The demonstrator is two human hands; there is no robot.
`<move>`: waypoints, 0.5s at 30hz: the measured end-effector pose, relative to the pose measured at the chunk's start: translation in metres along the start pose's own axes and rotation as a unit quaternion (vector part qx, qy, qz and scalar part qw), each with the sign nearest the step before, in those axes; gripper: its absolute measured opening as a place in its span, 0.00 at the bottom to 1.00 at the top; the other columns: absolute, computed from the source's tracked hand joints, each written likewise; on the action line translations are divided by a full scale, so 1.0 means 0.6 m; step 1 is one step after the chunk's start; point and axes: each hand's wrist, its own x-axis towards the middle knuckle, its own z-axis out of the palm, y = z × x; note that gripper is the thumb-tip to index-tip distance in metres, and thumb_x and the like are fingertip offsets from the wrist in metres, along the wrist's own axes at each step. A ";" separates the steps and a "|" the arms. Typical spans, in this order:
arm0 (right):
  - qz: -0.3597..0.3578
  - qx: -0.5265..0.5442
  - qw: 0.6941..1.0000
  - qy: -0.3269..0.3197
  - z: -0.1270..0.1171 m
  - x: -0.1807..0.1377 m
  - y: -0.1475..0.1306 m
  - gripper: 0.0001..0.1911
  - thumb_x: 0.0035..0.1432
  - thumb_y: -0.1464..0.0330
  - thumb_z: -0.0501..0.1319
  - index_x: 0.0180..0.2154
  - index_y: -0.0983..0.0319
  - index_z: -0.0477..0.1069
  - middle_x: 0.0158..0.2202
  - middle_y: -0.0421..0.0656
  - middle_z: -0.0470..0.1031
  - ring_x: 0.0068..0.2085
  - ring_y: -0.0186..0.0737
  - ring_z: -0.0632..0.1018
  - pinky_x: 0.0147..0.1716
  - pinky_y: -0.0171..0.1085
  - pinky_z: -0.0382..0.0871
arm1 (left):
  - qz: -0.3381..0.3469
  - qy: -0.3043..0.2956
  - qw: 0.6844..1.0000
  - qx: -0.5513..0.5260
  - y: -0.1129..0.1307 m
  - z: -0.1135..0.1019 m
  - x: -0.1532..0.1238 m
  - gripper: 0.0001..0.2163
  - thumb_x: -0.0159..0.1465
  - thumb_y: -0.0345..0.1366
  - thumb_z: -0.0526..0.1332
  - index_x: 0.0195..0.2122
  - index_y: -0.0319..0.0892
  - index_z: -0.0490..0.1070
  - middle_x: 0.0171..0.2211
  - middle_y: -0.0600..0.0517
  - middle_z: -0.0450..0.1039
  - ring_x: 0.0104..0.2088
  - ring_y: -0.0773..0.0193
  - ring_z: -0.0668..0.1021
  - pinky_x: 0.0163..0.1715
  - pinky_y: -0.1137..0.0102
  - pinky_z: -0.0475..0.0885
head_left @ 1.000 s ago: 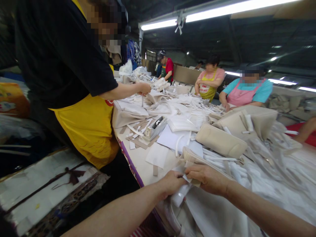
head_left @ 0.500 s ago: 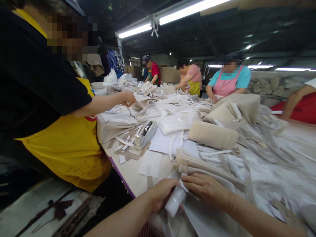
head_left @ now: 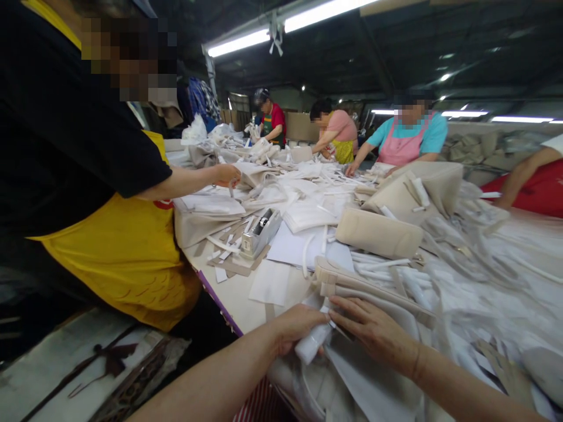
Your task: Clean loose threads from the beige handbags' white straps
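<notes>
While left hand (head_left: 295,329) grips roll (head_left: 311,344), right hand (head_left: 373,332) lies flat.

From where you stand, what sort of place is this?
Most likely a handbag workshop: aproned co-workers line a long table heaped with beige bags and white paper wrapping, under strip lights.

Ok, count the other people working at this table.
5: yellow apron near left; green apron, pink shirt, teal shirt at the far end; red-clad arm right. More may be hidden.
</notes>
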 end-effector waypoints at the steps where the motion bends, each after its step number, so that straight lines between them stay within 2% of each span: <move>1: 0.010 -0.005 1.000 0.002 0.000 -0.001 -0.002 0.29 0.53 0.78 0.51 0.57 0.56 0.60 0.58 0.48 0.62 0.54 0.45 0.67 0.49 0.45 0.66 | -0.001 -0.001 1.000 -0.004 0.000 -0.001 0.000 0.08 0.56 0.38 0.60 0.30 0.36 0.70 0.21 0.53 0.66 0.19 0.69 0.69 0.17 0.73 0.67; 6: 0.037 -0.015 0.999 -0.015 0.005 -0.005 -0.010 0.32 0.51 0.81 0.51 0.58 0.54 0.58 0.60 0.49 0.58 0.55 0.46 0.65 0.51 0.47 0.64 | 0.019 -0.026 0.999 -0.040 -0.011 -0.007 0.004 0.13 0.58 0.42 0.58 0.35 0.35 0.70 0.25 0.51 0.68 0.23 0.68 0.71 0.22 0.71 0.71; 11: 0.093 0.059 0.994 0.018 0.005 -0.009 -0.031 0.27 0.56 0.78 0.49 0.56 0.54 0.60 0.60 0.47 0.57 0.56 0.44 0.64 0.51 0.45 0.64 | 0.053 -0.011 0.998 -0.031 -0.027 -0.005 0.000 0.12 0.56 0.41 0.60 0.34 0.36 0.69 0.24 0.52 0.69 0.21 0.68 0.72 0.22 0.69 0.71; 13: 0.173 0.122 0.975 0.068 -0.003 -0.008 -0.042 0.23 0.59 0.74 0.47 0.54 0.55 0.62 0.57 0.47 0.61 0.54 0.42 0.67 0.50 0.43 0.65 | 0.075 0.010 0.997 -0.018 -0.031 0.000 -0.005 0.12 0.56 0.42 0.60 0.35 0.37 0.69 0.24 0.53 0.69 0.19 0.67 0.72 0.20 0.71 0.69; 15: 0.291 0.178 0.933 0.112 -0.015 -0.003 -0.054 0.18 0.61 0.69 0.47 0.51 0.57 0.64 0.51 0.46 0.69 0.49 0.41 0.71 0.48 0.42 0.67 | 0.093 0.027 0.995 -0.005 -0.035 0.003 -0.009 0.12 0.57 0.42 0.58 0.35 0.38 0.69 0.24 0.53 0.70 0.19 0.67 0.72 0.19 0.72 0.67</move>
